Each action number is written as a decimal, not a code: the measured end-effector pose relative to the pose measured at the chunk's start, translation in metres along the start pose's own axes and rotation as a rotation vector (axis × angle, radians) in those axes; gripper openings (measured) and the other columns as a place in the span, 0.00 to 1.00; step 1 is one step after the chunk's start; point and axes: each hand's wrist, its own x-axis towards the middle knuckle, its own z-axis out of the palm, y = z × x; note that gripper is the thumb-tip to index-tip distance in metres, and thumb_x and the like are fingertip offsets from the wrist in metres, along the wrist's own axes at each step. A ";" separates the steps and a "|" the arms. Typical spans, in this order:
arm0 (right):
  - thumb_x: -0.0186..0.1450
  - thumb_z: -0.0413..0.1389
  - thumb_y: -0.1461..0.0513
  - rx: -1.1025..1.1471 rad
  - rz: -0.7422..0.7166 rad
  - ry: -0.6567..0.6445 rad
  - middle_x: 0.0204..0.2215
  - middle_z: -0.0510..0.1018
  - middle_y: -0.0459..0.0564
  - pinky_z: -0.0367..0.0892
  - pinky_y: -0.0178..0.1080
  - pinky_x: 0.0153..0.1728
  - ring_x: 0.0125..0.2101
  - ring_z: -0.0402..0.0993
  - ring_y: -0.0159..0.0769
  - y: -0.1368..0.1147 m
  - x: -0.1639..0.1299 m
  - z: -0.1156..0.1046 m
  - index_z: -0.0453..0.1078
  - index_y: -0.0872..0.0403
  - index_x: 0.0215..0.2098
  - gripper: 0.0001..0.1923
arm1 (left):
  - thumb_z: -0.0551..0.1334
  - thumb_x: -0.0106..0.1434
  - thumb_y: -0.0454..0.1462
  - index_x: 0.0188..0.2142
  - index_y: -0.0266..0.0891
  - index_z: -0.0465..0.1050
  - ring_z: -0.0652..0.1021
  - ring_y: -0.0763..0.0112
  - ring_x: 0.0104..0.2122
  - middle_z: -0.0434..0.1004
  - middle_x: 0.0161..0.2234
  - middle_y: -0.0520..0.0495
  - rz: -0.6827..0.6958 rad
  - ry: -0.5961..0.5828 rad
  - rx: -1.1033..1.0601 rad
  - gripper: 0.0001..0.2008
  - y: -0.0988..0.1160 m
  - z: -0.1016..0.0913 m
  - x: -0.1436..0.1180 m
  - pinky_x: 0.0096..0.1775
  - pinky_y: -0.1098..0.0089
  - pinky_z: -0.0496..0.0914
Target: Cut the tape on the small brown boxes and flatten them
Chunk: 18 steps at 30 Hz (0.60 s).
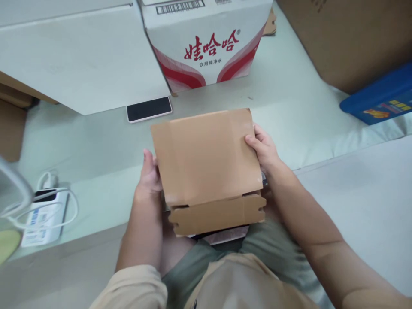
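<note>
A plain brown cardboard box is held over my lap, with its broad panel facing up. At its near edge a narrower flap with notched tabs at both ends sticks out toward me. My right hand grips the right edge, thumb on the top face and fingers curled round behind. On the opposite side my left hand holds the left edge; its thumb points up beside the cardboard and most of its fingers are hidden behind it. The box's underside is out of sight.
A black-screened phone lies on the pale green table cover. Behind stand a white carton and a red-and-white water carton. A power bank with white cables is at left. A blue box and large brown carton are right.
</note>
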 end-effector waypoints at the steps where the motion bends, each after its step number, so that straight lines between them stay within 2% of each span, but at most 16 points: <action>1: 0.57 0.61 0.36 -0.011 -0.017 0.021 0.46 0.81 0.51 0.78 0.47 0.40 0.43 0.81 0.45 0.003 0.001 0.000 0.63 0.45 0.50 0.33 | 0.72 0.49 0.63 0.44 0.42 0.80 0.86 0.46 0.39 0.85 0.34 0.40 0.008 0.020 0.015 0.33 0.001 0.003 -0.002 0.42 0.48 0.82; 3: 0.56 0.62 0.37 -0.012 -0.048 0.084 0.47 0.80 0.50 0.78 0.45 0.38 0.41 0.82 0.42 0.009 0.005 -0.001 0.58 0.43 0.52 0.36 | 0.79 0.41 0.54 0.43 0.41 0.79 0.86 0.48 0.35 0.85 0.34 0.41 0.012 0.068 0.051 0.32 0.003 0.007 -0.004 0.40 0.50 0.83; 5: 0.56 0.64 0.39 0.029 -0.045 0.162 0.47 0.80 0.47 0.76 0.41 0.34 0.37 0.81 0.38 0.013 0.010 -0.005 0.55 0.41 0.53 0.36 | 0.80 0.38 0.49 0.41 0.40 0.80 0.86 0.49 0.34 0.85 0.34 0.41 0.031 0.118 0.050 0.31 0.005 0.009 -0.003 0.40 0.51 0.83; 7: 0.58 0.62 0.40 0.092 -0.007 0.205 0.45 0.81 0.46 0.74 0.39 0.30 0.31 0.79 0.35 0.014 0.014 -0.012 0.58 0.42 0.50 0.30 | 0.79 0.41 0.49 0.41 0.40 0.80 0.86 0.51 0.35 0.86 0.36 0.41 0.075 0.170 0.010 0.28 0.007 0.007 0.001 0.41 0.53 0.83; 9: 0.61 0.56 0.38 0.145 0.029 0.184 0.40 0.82 0.47 0.73 0.39 0.30 0.29 0.79 0.34 0.011 0.015 -0.019 0.64 0.46 0.45 0.26 | 0.78 0.47 0.49 0.42 0.41 0.80 0.86 0.53 0.39 0.86 0.39 0.42 0.146 0.224 -0.046 0.26 0.009 0.000 0.006 0.43 0.55 0.83; 12: 0.59 0.50 0.31 0.198 0.042 0.075 0.34 0.82 0.51 0.71 0.38 0.24 0.26 0.78 0.36 0.002 0.010 -0.019 0.71 0.50 0.40 0.34 | 0.74 0.53 0.52 0.42 0.42 0.78 0.83 0.53 0.52 0.85 0.47 0.42 0.295 0.273 -0.119 0.22 0.009 -0.012 0.015 0.51 0.57 0.81; 13: 0.57 0.51 0.29 0.203 0.060 0.032 0.33 0.82 0.51 0.68 0.37 0.21 0.23 0.77 0.35 -0.001 0.007 -0.016 0.72 0.50 0.40 0.37 | 0.74 0.54 0.52 0.42 0.43 0.78 0.81 0.53 0.56 0.84 0.49 0.42 0.336 0.282 -0.134 0.22 0.009 -0.015 0.018 0.54 0.57 0.80; 15: 0.52 0.59 0.31 0.158 0.121 -0.040 0.32 0.83 0.50 0.62 0.35 0.16 0.19 0.75 0.33 -0.006 -0.002 -0.004 0.73 0.51 0.41 0.37 | 0.74 0.54 0.51 0.41 0.43 0.77 0.78 0.54 0.60 0.83 0.51 0.43 0.369 0.297 -0.167 0.21 0.008 -0.015 0.022 0.57 0.57 0.78; 18: 0.48 0.70 0.39 0.039 0.190 -0.044 0.23 0.79 0.45 0.55 0.31 0.12 0.13 0.69 0.28 -0.010 -0.014 0.017 0.73 0.54 0.36 0.32 | 0.74 0.54 0.47 0.43 0.43 0.76 0.80 0.56 0.56 0.83 0.50 0.44 0.311 0.321 -0.261 0.20 0.007 -0.005 0.021 0.55 0.60 0.79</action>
